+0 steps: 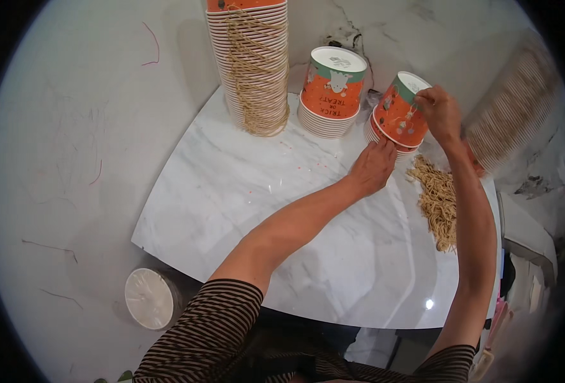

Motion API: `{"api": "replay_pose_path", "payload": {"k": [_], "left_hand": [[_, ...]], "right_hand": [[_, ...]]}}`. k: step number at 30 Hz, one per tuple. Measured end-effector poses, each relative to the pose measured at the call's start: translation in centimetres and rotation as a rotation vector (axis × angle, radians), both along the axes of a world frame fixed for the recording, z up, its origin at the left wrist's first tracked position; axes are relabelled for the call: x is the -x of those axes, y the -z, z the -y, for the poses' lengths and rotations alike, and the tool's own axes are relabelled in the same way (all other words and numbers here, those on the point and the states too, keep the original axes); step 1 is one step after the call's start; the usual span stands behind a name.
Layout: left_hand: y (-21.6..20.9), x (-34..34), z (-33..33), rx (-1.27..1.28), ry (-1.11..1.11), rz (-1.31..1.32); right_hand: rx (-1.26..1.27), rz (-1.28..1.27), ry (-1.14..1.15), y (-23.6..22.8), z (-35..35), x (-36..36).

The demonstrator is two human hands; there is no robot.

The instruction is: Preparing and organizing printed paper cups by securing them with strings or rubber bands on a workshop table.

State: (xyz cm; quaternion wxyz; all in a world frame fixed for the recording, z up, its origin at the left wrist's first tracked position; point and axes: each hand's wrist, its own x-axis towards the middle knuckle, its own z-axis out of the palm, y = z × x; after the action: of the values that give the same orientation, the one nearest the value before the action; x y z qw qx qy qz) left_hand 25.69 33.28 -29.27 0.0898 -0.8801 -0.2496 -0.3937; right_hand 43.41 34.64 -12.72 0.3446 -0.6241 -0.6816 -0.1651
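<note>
An orange paper bucket [394, 116] with a green band and cartoon figures stands upside down and tilted on a short nested stack. My left hand [373, 165] has its fingers curled at the rims on the near side of that stack. Higher up, my right hand [441, 113] pinches at the right side of the bucket, close to its base; whether a thin strand lies between those fingers is too small to tell. Beside my right forearm lies a pile of tan twine pieces [437, 203]. Left of the bucket stands another short upside-down stack of matching buckets [333, 89].
A tall nested bucket stack [257, 70] draped with twine rises at the table's back left. Another long stack [512, 112] leans at the right. The white marbled table [282, 242] has a curved front edge. On the floor at left stands a white-topped round container [150, 299].
</note>
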Motion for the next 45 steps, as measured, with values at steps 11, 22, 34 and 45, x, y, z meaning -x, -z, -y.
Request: {"api": "replay_pose_path", "payload": {"k": [11, 22, 34, 45], "left_hand": [[-1.6, 0.1, 0.8, 0.304, 0.017, -0.083], [-4.4, 10.0, 8.9, 0.480, 0.202, 0.584], [-3.3, 15.9, 11.6, 0.248, 0.117, 0.417], [-3.9, 16.9, 12.1, 0.215, 0.104, 0.410]], "right_hand": [[-0.430, -0.433, -0.089, -8.6, 3.3, -3.9], [0.242, -1.666, -0.540, 10.8, 15.9, 0.6], [0.466, -1.537, -0.260, 16.2, 18.4, 8.3], [0.428, -1.201, -0.201, 17.4, 18.6, 9.8]]}}
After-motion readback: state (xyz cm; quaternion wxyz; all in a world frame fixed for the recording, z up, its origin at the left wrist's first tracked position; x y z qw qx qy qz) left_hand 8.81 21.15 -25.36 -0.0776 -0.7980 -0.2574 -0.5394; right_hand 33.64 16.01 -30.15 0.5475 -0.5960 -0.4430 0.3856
